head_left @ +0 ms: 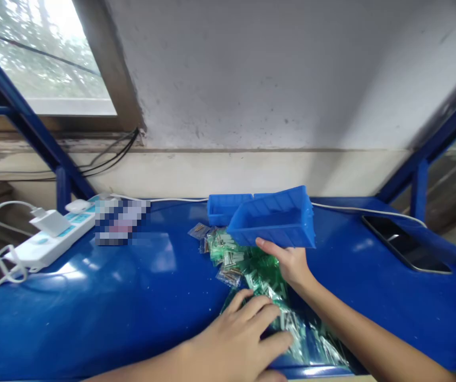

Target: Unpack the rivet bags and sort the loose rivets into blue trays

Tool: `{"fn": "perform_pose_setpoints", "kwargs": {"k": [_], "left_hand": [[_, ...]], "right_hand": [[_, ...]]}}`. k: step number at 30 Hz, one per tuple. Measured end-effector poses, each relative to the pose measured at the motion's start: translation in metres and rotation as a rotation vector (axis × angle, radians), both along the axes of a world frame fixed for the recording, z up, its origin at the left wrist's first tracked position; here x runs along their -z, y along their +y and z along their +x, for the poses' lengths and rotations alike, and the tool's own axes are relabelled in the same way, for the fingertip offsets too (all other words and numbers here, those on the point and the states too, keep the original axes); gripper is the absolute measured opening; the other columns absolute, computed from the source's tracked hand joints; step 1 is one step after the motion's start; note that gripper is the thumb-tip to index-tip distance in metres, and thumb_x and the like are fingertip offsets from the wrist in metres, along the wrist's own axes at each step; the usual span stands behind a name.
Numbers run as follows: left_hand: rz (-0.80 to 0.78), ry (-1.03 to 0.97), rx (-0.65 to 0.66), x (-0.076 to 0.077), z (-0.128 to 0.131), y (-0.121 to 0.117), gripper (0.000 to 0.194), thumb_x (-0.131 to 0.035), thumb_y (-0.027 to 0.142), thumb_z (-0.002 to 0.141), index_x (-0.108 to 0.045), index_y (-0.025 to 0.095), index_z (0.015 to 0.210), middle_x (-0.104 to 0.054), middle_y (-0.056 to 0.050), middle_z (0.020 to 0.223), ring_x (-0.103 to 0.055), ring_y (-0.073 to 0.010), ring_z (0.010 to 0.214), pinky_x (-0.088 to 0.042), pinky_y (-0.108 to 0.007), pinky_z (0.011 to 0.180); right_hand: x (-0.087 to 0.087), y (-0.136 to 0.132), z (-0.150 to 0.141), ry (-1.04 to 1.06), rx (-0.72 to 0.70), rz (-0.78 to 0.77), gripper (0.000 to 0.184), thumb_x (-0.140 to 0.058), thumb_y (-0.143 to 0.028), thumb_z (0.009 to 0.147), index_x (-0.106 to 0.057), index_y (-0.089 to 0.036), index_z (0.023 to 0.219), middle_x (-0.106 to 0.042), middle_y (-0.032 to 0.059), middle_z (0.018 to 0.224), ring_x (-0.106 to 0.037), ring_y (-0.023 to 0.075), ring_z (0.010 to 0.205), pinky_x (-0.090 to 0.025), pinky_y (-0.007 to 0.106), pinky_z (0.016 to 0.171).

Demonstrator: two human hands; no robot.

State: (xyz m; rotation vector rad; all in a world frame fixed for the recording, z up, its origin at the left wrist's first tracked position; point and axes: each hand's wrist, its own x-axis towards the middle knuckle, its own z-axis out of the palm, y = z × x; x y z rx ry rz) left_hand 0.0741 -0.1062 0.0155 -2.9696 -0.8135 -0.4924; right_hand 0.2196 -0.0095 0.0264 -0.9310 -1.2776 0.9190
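Observation:
My right hand (291,260) grips a blue plastic bin (271,215) by its near side, thumb against the wall, and holds it tilted above the table. The inside that shows has nothing in it. Beneath the bin and my hands lies a heap of small clear and green plastic packets (265,281), some with thin metal pieces inside. My left hand (244,329) reaches over the near part of the heap, palm down, with its fingers spread. Whether its fingertips touch the packets, I cannot tell.
Another blue bin (224,207) stands at the table's back edge, partly behind the held one. On the right lies a black phone (405,241). A white power strip (49,239) with plugs and cables runs along the left, beside a blurred-out item (120,225). Blue frame posts rise at both sides.

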Motion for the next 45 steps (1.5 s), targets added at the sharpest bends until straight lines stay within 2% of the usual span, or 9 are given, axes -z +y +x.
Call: {"fn": "perform_pose_setpoints", "kwargs": {"k": [4, 9, 14, 20, 26, 31, 37, 40, 45], "left_hand": [[-0.003, 0.013, -0.076, -0.011, 0.005, 0.008, 0.033, -0.048, 0.043, 0.089, -0.057, 0.016, 0.105, -0.055, -0.01, 0.118, -0.043, -0.0253, 0.117, -0.035, -0.044, 0.099], [0.344, -0.117, 0.198, 0.017, 0.051, 0.006, 0.03, -0.038, 0.035, 0.093, -0.056, 0.024, 0.115, -0.052, -0.003, 0.13, -0.036, -0.0215, 0.125, -0.04, -0.039, 0.095], [0.377, -0.062, 0.224, 0.031, 0.068, 0.01, 0.035, -0.031, 0.032, 0.095, -0.058, 0.025, 0.116, -0.042, 0.002, 0.141, -0.032, -0.0227, 0.13, -0.042, -0.045, 0.095], [-0.021, -0.006, 0.047, -0.005, 0.034, 0.021, 0.062, -0.03, 0.059, 0.091, -0.045, 0.012, 0.129, -0.054, -0.012, 0.129, -0.038, -0.0254, 0.126, -0.019, -0.053, 0.109], [0.081, -0.391, -0.058, -0.041, 0.002, 0.045, 0.033, -0.042, 0.039, 0.093, -0.05, 0.024, 0.121, -0.054, -0.007, 0.125, -0.045, -0.022, 0.121, -0.03, -0.045, 0.106], [-0.066, -0.41, -0.387, -0.067, -0.038, 0.068, 0.105, -0.064, 0.061, 0.069, -0.003, 0.025, 0.145, -0.008, -0.014, 0.152, -0.017, -0.0371, 0.137, -0.032, -0.056, 0.105], [-0.093, -0.246, -0.317, -0.074, -0.071, 0.07, 0.108, -0.069, 0.051, 0.067, 0.001, 0.025, 0.146, -0.026, -0.014, 0.147, -0.037, -0.0353, 0.129, -0.039, -0.05, 0.103], [-0.045, -0.208, -0.453, -0.081, -0.116, 0.084, 0.108, -0.067, 0.058, 0.066, -0.001, 0.024, 0.146, -0.031, -0.013, 0.144, -0.042, -0.0372, 0.123, -0.037, -0.051, 0.102], [-0.07, -0.022, -0.668, -0.083, -0.197, 0.129, 0.103, -0.067, 0.055, 0.065, -0.011, 0.022, 0.145, -0.028, -0.016, 0.146, -0.037, -0.0387, 0.126, -0.031, -0.051, 0.103]], "right_hand": [[-0.005, 0.003, 0.005, -0.006, 0.038, 0.033, 0.038, -0.077, -0.034, 0.059, -0.066, -0.017, 0.091, -0.071, 0.0037, 0.08, -0.064, 0.0255, 0.087, -0.048, 0.042, 0.088], [-0.005, 0.009, 0.01, -0.006, 0.096, 0.108, 0.042, -0.078, -0.032, 0.059, -0.066, -0.017, 0.096, -0.071, 0.0038, 0.082, -0.064, 0.0256, 0.087, -0.048, 0.044, 0.089], [-0.005, 0.016, 0.02, -0.046, 0.122, 0.087, 0.047, -0.078, -0.033, 0.059, -0.065, -0.017, 0.101, -0.071, 0.0045, 0.084, -0.064, 0.026, 0.085, -0.047, 0.046, 0.09], [-0.011, 0.018, 0.024, 0.002, 0.156, 0.113, 0.046, -0.079, -0.032, 0.059, -0.065, -0.018, 0.1, -0.07, 0.0036, 0.09, -0.064, 0.0235, 0.086, -0.049, 0.042, 0.089], [-0.01, 0.009, 0.018, -0.03, 0.015, 0.042, 0.033, -0.077, -0.036, 0.061, -0.068, -0.019, 0.088, -0.071, 0.0034, 0.082, -0.065, 0.023, 0.083, -0.051, 0.04, 0.084], [-0.004, -0.002, 0.014, -0.058, -0.182, 0.043, 0.045, -0.076, -0.041, 0.061, -0.066, -0.02, 0.099, -0.071, 0.0044, 0.087, -0.065, 0.0248, 0.085, -0.052, 0.044, 0.084], [0.001, -0.012, 0.012, -0.339, -0.391, 0.177, 0.046, -0.071, -0.038, 0.069, -0.06, -0.022, 0.111, -0.067, 0.0073, 0.101, -0.063, 0.0247, 0.093, -0.052, 0.042, 0.084], [-0.007, -0.007, 0.015, -0.489, -0.317, 0.329, 0.066, -0.069, -0.036, 0.072, -0.043, -0.023, 0.131, -0.053, 0.0108, 0.127, -0.05, 0.0279, 0.117, -0.044, 0.045, 0.095], [-0.01, 0.02, 0.032, -0.634, 0.057, 0.423, 0.02, -0.055, -0.033, 0.084, -0.062, -0.023, 0.1, -0.064, 0.0063, 0.099, -0.057, 0.0228, 0.096, -0.045, 0.042, 0.086]]}}
